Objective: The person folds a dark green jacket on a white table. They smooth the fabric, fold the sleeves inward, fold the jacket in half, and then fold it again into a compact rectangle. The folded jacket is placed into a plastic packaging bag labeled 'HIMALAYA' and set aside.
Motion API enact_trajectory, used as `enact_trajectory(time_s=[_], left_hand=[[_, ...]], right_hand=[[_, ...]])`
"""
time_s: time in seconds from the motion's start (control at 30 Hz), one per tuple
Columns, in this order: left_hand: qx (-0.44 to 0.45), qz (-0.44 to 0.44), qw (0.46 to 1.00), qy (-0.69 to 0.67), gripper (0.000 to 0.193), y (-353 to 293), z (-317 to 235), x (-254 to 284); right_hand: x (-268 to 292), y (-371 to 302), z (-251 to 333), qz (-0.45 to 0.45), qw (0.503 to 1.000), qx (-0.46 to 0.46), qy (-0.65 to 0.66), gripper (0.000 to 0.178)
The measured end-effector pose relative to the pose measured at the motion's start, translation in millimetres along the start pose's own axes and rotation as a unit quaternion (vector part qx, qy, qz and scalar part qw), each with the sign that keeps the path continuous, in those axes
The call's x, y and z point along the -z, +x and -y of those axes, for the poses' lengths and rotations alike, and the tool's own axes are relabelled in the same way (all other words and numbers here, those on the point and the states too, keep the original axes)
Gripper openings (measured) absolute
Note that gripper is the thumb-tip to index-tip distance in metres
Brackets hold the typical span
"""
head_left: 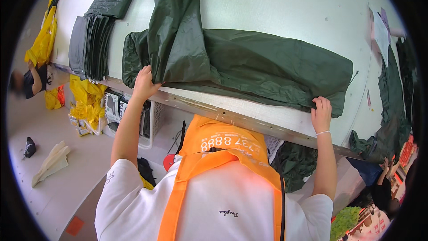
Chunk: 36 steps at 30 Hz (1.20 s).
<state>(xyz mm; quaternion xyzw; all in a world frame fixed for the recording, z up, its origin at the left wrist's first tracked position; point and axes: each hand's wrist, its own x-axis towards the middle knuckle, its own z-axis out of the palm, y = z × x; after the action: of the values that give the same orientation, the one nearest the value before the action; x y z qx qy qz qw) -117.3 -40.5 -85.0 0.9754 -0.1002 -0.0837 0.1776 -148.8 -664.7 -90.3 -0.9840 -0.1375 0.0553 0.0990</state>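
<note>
A dark green, shiny rain garment lies lengthwise along the table's near edge. One long sleeve-like part runs away from me across its left portion. At the garment's lower left edge, my left hand is closed on the fabric, thumb pointing right. My right hand has its fingers curled over the lower edge near the right end, gripping the cloth there. The fabric is wrinkled at the left and flatter toward the right.
A stack of folded dark green pieces sits left on the white table. Yellow garments and a white basket are below the left edge. More green cloth hangs at the right. Other people's arms show at both sides.
</note>
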Motion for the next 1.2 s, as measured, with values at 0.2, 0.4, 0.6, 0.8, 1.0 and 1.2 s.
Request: enact_trajectory(time_s=[0.2,0.4,0.6,0.8,1.0,1.2], left_hand=[[0.029,-0.026,0.999,-0.030,0.037,-10.2,22.6,-23.3],[0.064,0.009,0.997,-0.030,0.041,-8.4,9.3,-5.6],[0.065,0.030,0.996,-0.060,0.046,-5.1,6.9,1.6],[0.054,0.013,0.992,-0.117,0.037,-8.4,13.8,1.1],[0.051,0.038,0.993,-0.098,0.034,-9.9,13.4,11.3],[0.039,0.081,0.994,-0.058,0.042,-0.1,15.1,14.4]], right_hand=[[42.4,46.9,18.8,0.293,0.951,-0.099,0.010,0.029],[104.1,287.9,136.3,0.008,0.978,0.205,0.048,0.027],[52.2,531.8,338.5,-0.097,0.951,0.271,0.114,0.034],[6.0,588.0,303.4,0.027,0.993,0.082,-0.082,0.062],[134.3,446.6,137.1,0.346,0.922,0.027,0.175,0.014],[161.1,355.4,88.8,0.120,0.979,-0.009,0.164,0.024]])
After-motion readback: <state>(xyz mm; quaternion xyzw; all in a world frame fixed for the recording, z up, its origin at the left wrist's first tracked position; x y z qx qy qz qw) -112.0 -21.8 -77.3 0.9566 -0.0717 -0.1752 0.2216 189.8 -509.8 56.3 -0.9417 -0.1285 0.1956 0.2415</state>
